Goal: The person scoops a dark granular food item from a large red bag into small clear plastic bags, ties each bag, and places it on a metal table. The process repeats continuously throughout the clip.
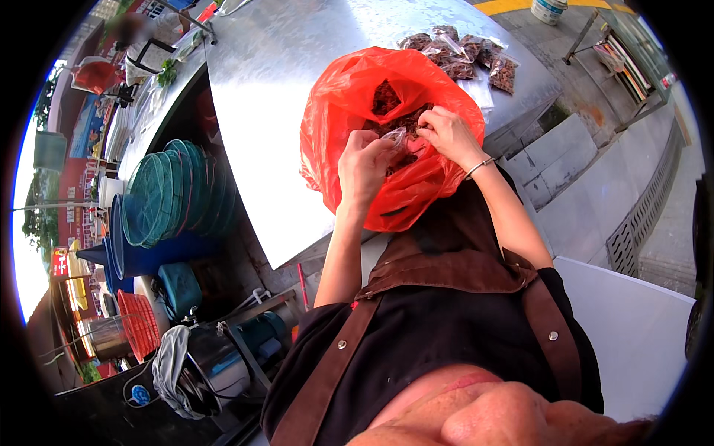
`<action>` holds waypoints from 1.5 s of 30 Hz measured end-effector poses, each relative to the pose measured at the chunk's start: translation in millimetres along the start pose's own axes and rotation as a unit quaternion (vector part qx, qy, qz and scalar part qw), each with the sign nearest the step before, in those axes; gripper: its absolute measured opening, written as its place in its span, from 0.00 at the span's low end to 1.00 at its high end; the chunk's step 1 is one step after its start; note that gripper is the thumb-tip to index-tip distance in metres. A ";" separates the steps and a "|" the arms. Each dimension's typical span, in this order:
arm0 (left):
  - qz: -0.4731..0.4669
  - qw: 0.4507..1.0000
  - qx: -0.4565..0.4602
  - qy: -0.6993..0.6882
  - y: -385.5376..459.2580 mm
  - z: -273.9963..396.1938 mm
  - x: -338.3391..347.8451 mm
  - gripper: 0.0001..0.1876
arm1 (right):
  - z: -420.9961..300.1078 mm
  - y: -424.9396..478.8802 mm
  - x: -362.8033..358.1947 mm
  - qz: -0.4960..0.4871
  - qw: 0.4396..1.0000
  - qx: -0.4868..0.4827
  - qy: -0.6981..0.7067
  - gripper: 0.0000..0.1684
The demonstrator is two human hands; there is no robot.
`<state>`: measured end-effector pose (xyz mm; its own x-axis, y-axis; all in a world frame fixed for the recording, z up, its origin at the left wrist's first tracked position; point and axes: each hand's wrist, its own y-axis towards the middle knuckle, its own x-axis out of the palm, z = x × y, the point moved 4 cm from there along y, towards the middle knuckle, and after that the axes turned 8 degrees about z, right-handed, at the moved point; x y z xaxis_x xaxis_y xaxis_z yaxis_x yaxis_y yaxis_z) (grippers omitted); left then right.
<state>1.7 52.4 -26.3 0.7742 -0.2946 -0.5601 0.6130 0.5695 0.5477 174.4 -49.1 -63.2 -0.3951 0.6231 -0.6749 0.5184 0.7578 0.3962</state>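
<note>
A red plastic bag stands wide open at the near edge of a metal table. Dark reddish-brown dried pieces lie inside it. Over its mouth, my left hand pinches a small clear plastic bag between thumb and fingers. My right hand, with a bracelet at the wrist, is close beside it, fingertips bent together at the dark pieces; what they hold is too small to tell. Several filled clear bags lie beyond the red bag, near flat clear bags.
Green mesh baskets and a blue barrel stand left of the table. A red plastic basket and a motor are at lower left. Another person is at the far-left table. A white bucket stands beyond.
</note>
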 end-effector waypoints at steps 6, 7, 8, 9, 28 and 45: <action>-0.012 1.000 0.002 0.014 1.1 6.5 2.8 0.12 | -15.5 12.3 -21.6 0.027 0.979 0.054 0.197 0.11; -0.012 1.000 0.004 0.015 1.8 7.7 2.7 0.12 | -19.8 13.7 -21.9 0.025 0.967 0.062 0.245 0.11; -0.012 1.000 0.006 0.017 2.2 8.6 2.7 0.11 | -23.7 13.7 -21.0 -0.017 0.944 0.098 0.316 0.11; -0.014 1.000 0.005 0.013 2.7 8.6 3.1 0.11 | -30.2 13.1 -21.8 -0.058 0.913 0.133 0.382 0.11; -0.023 0.999 0.020 -0.023 -1.5 6.4 7.4 0.07 | -65.3 6.7 -15.9 -0.009 0.990 -0.137 -0.015 0.03; 0.000 0.999 0.030 -0.016 -0.7 7.1 0.0 0.09 | -79.0 5.0 -10.1 -0.039 0.985 -0.111 -0.130 0.06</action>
<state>2.3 46.5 -22.3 0.7778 -0.3204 -0.5407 0.6213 0.5218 0.5845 121.1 -36.4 -5.2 -0.2056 0.5125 -0.8337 0.3049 0.8431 0.4430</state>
